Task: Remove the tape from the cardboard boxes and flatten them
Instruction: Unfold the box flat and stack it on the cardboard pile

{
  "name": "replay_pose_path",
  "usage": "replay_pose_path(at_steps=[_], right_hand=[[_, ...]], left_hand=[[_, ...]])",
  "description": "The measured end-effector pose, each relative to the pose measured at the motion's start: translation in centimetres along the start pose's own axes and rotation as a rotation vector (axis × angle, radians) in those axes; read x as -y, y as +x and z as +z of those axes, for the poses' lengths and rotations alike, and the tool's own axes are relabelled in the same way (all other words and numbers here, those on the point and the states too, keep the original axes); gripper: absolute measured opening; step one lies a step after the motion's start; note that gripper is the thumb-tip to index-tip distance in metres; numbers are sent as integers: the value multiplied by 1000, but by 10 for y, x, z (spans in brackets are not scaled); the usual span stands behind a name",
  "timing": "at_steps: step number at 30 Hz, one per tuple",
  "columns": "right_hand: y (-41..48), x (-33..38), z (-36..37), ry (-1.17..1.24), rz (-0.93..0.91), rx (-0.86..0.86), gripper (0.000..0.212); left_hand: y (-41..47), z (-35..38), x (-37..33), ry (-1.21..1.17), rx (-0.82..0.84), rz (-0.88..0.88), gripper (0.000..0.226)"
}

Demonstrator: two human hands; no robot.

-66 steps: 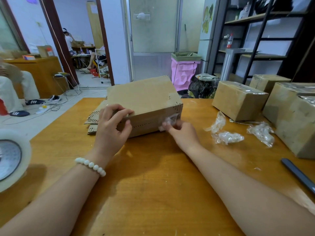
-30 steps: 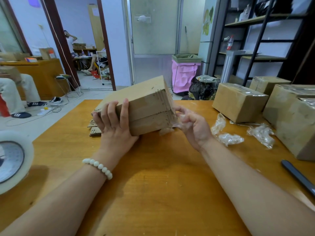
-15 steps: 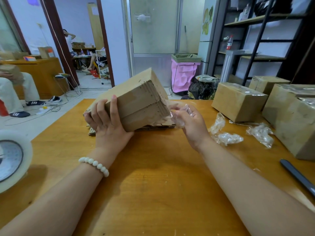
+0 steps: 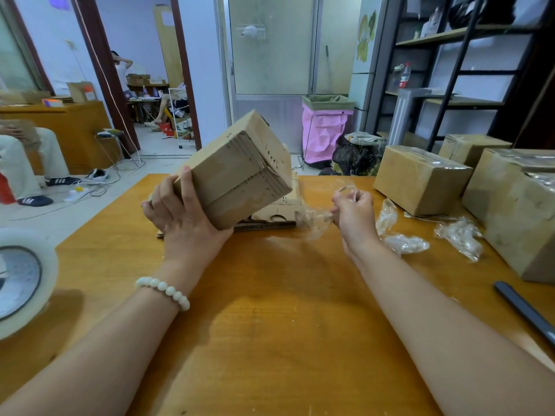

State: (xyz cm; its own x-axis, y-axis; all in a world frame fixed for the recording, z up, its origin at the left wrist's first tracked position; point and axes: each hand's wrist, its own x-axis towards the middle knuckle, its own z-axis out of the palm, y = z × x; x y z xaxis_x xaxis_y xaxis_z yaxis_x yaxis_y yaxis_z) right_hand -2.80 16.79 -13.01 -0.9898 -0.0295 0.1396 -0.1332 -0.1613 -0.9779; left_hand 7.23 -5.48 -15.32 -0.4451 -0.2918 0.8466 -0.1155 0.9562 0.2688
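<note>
My left hand (image 4: 183,217) grips a small brown cardboard box (image 4: 240,169) from its left and underside, holding it tilted above the wooden table (image 4: 270,325). To the right, my right hand (image 4: 353,213) pinches a strip of clear tape (image 4: 315,219) that hangs crumpled, pulled away from the box. Flattened cardboard (image 4: 279,205) lies on the table behind and under the raised box.
Three taped boxes stand at the right: one (image 4: 420,178), a smaller one (image 4: 471,147) behind, a large one (image 4: 516,205) near the edge. Crumpled tape wads (image 4: 405,243) (image 4: 459,235) lie between. A tape roll (image 4: 21,280) sits at left, a dark tool (image 4: 525,310) at right.
The box has been lifted off the table and tilted further. My right hand has moved right, away from the box, pulling the tape strip off its end.
</note>
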Motion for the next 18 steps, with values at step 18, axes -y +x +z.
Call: replay_pose_path(at_steps=[18], right_hand=[[-2,-19,-4,-1048,-87,295,38]], left_hand=[[-4,4,-2,35,61,130,124]])
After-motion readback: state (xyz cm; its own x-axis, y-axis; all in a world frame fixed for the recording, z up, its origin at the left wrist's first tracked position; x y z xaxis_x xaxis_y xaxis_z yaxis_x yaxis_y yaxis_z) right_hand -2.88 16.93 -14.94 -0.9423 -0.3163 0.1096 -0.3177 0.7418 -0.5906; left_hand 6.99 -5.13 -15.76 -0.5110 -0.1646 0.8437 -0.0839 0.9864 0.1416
